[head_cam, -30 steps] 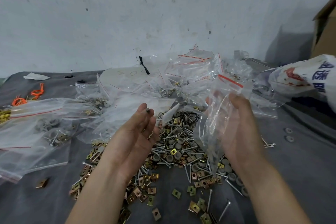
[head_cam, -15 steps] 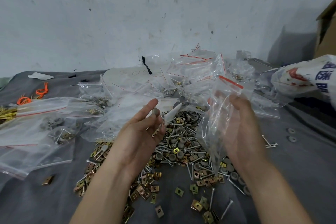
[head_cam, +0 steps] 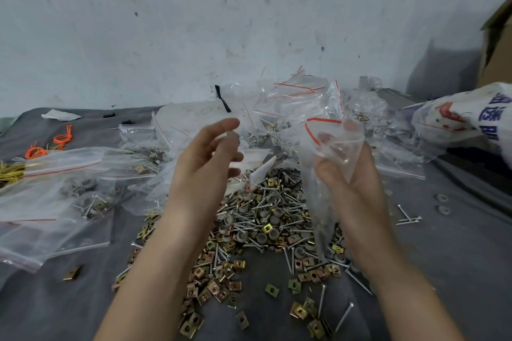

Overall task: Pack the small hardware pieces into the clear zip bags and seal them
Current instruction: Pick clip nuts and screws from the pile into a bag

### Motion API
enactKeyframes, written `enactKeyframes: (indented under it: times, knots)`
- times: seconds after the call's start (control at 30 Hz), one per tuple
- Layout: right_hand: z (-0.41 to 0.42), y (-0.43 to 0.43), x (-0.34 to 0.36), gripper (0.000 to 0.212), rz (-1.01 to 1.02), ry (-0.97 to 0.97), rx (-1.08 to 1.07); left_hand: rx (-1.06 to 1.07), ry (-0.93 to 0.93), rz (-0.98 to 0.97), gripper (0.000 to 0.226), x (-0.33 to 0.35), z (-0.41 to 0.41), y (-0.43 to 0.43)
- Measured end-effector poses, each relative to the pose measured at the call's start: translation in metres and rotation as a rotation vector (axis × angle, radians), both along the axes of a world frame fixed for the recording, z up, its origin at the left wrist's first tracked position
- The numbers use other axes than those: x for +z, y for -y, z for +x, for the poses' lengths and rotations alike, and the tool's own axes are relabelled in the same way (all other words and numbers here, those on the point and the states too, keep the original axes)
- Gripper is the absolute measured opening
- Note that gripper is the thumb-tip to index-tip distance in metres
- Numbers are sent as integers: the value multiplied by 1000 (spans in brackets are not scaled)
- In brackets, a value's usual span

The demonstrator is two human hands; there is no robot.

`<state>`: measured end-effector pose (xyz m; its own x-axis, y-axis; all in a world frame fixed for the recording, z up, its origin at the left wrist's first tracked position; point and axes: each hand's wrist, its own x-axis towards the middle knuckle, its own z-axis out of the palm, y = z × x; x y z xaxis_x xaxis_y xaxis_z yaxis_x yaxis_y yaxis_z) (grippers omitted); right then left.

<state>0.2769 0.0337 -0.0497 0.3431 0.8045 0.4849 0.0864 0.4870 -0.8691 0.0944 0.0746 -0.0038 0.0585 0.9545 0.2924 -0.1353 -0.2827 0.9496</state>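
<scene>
Risen: left hand (head_cam: 202, 171), grip wide; right hand (head_cam: 356, 185) holds zip bag (head_cam: 328, 131), mouth gaping.

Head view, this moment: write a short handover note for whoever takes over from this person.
Right hand: grips a clear zip bag, mouth open, unsealed.
Left hand: open, raised beside that bag, blurred; nothing plainly in it.
Hardware pile: loose on the grey cloth below both hands.
Done: filled bags lie at left.
Left: fill this bag, seal it, continue.

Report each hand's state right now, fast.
Left hand: open, fingers loosely spread and blurred, nothing seen in it.
Right hand: grips the clear zip bag near its mouth.
</scene>
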Motion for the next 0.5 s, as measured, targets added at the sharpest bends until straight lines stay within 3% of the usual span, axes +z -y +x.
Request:
enactKeyframes:
  times: [0.17, 0.37, 0.5]
  knots:
    - [-9, -2, -4, 87, -15, 93, 25, 80, -231, 334, 19, 28, 10, 13]
    - [-18, -4, -6, 77, -11, 141, -5, -12, -487, 416, 31, 34, 24, 14]
    - [-17, -4, -6, 70, 37, 79, 38, 27, -423, 434, 31, 35, 21, 11]
